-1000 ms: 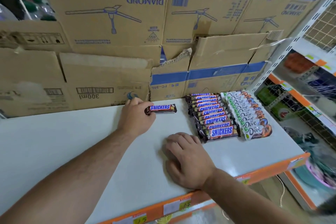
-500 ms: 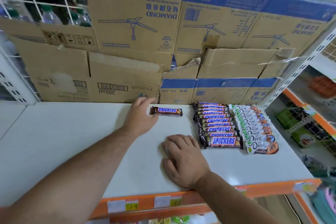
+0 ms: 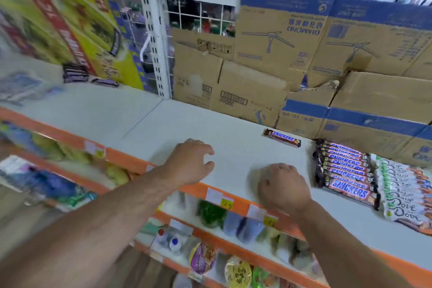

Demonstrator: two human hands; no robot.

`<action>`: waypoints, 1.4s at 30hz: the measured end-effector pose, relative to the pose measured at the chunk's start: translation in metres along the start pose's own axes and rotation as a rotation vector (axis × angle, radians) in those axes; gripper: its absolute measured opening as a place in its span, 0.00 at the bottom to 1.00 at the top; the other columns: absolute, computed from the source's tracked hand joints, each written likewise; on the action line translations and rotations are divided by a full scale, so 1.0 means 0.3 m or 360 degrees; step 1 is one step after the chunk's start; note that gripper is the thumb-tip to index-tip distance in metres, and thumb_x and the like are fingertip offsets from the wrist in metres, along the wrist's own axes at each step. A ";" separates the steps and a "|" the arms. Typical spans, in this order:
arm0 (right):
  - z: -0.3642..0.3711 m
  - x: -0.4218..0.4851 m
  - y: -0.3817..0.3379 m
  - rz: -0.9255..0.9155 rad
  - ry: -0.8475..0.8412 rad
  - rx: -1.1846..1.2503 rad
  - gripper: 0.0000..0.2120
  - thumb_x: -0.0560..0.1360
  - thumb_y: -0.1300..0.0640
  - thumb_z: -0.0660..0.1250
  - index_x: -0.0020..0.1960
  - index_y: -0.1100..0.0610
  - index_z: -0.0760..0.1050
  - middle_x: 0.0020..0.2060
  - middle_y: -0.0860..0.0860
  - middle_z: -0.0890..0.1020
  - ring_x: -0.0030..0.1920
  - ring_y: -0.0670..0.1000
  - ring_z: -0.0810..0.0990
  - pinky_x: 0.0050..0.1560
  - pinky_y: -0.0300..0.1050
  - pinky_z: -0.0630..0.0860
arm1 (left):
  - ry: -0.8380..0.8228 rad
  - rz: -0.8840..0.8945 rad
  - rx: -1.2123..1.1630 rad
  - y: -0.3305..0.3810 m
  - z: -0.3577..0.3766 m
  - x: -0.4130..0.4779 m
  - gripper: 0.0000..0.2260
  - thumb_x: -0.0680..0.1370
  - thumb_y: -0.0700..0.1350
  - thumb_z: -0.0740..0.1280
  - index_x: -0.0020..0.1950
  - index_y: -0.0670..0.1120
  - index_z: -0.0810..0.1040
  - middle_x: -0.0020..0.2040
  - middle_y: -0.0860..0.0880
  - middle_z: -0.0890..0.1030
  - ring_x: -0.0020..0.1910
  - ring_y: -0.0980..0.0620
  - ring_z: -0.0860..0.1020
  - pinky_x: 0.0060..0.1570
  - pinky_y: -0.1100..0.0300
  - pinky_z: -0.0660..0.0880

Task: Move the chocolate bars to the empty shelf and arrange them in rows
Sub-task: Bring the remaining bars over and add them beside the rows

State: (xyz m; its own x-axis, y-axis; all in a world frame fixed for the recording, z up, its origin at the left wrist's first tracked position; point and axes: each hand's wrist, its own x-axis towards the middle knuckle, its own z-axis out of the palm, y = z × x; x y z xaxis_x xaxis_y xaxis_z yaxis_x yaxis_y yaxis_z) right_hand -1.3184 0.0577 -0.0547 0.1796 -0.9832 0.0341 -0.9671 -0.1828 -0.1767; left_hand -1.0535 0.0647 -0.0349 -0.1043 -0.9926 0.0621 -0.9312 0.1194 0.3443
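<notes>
Both hands are empty: left hand (image 3: 191,163) loosely curled above the shelf (image 3: 210,128), right hand (image 3: 282,184) resting on it, fingers bent. The lone Snickers bar (image 3: 282,138) lies at the left hand's 1 o'clock (apart from the Snickers row (image 3: 346,170)); a hasty reach could knock it crooked.

Chocolate bars on the white shelf (image 3: 233,147)

One brown Snickers bar (image 3: 282,138) lies flat and label up near the back edge of the shelf, a little askew to that edge and apart from the others. Toward the shelf's right end a row of Snickers bars (image 3: 346,174) runs from back to front, the bars overlapping like shingles with labels up. Just beside it, further toward the shelf's right end, a row of Dove bars (image 3: 404,192) in white wrappers overlaps the same way.
</notes>
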 end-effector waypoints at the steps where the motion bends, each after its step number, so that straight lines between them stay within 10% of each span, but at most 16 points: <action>1: -0.013 -0.004 -0.051 0.0047 -0.0003 0.0070 0.14 0.67 0.48 0.58 0.46 0.52 0.76 0.49 0.49 0.79 0.54 0.55 0.78 0.50 0.47 0.77 | 0.0011 -0.0052 -0.0012 -0.029 -0.021 -0.033 0.15 0.76 0.55 0.64 0.62 0.55 0.76 0.61 0.54 0.77 0.65 0.51 0.69 0.63 0.55 0.65; 9: -0.040 -0.036 -0.463 -0.0373 0.0034 0.0166 0.19 0.73 0.41 0.62 0.61 0.46 0.75 0.57 0.47 0.78 0.59 0.50 0.76 0.54 0.45 0.73 | 0.0128 -0.0320 -0.0102 -0.280 -0.164 -0.217 0.13 0.77 0.55 0.63 0.60 0.57 0.76 0.63 0.56 0.76 0.64 0.53 0.69 0.63 0.54 0.65; 25: 0.133 0.088 -1.517 -0.0639 -0.0112 0.0167 0.15 0.75 0.42 0.60 0.56 0.47 0.76 0.53 0.48 0.78 0.55 0.52 0.78 0.51 0.47 0.75 | 0.0235 -0.0488 -0.0117 -1.166 -0.567 -0.529 0.14 0.76 0.52 0.63 0.60 0.54 0.78 0.58 0.54 0.80 0.58 0.53 0.77 0.55 0.57 0.75; 42: 0.287 0.599 -1.897 -0.0664 -0.0203 0.0156 0.18 0.75 0.42 0.60 0.63 0.44 0.73 0.61 0.45 0.76 0.59 0.48 0.76 0.55 0.45 0.72 | 0.0236 -0.0604 -0.0103 -1.620 -0.690 -0.260 0.15 0.76 0.54 0.64 0.63 0.56 0.76 0.59 0.53 0.79 0.58 0.53 0.75 0.53 0.59 0.72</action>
State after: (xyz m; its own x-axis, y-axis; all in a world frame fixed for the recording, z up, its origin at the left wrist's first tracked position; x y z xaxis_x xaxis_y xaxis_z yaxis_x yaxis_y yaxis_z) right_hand -0.7202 -0.0150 -0.0328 0.5775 -0.8164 0.0016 -0.7867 -0.5569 -0.2664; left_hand -0.5206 0.0886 -0.0133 0.2982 -0.9531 0.0518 -0.8695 -0.2489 0.4266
